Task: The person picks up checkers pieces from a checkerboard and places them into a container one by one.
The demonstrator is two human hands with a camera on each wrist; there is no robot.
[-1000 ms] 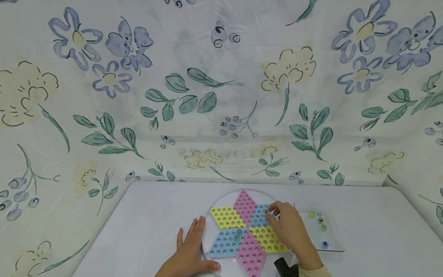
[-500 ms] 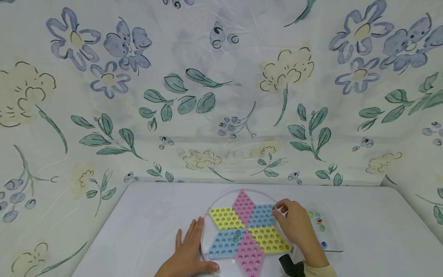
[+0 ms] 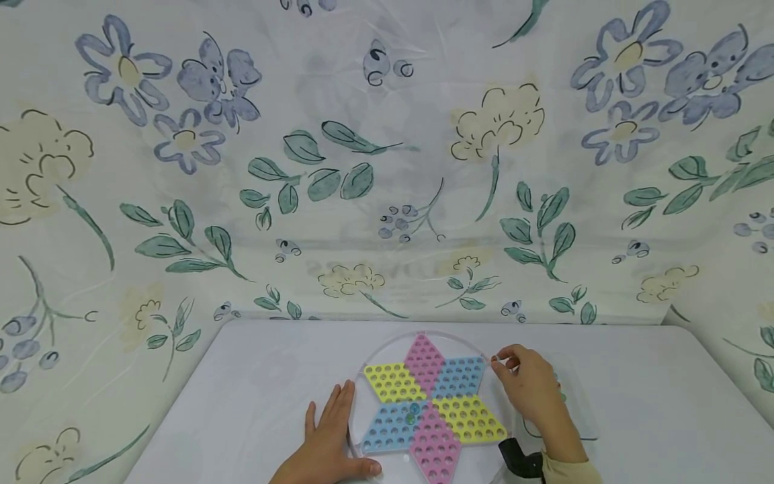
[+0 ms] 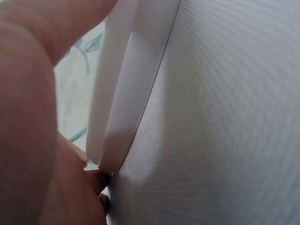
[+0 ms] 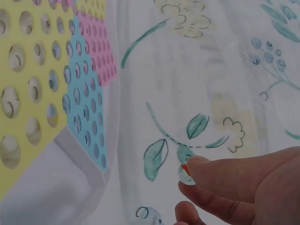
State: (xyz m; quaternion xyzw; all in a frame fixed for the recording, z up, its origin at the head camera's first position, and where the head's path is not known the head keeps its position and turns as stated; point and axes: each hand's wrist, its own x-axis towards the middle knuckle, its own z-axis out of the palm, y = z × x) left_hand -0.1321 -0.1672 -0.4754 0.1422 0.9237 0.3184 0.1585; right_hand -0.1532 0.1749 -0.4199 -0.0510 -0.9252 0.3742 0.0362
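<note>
A round white Chinese checkers board [image 3: 435, 447] with a pink, yellow and blue star of holes lies on the table. My left hand [image 3: 326, 437] rests along its left rim, fingers straight and thumb spread at the near side. Beyond the board's upper right edge, my right hand [image 3: 532, 386] pinches a clear glass marble [image 5: 184, 176] with a red-orange streak between thumb and index finger. Two more marbles, a blue one [image 3: 414, 409] and a green one [image 3: 410, 419], sit in the left blue section near the centre.
A clear shallow tray [image 3: 583, 403] stands right of the board, partly hidden behind my right hand, with marbles barely showing. A black wrist device [image 3: 519, 460] is on my right wrist. A flower-printed sheet [image 3: 387, 168] hangs behind the white table [image 3: 266, 376].
My right hand has moved right, from over the right blue section to outside the board's edge, still pinching the marble. It now covers more of the tray. My left hand stays at the rim.
</note>
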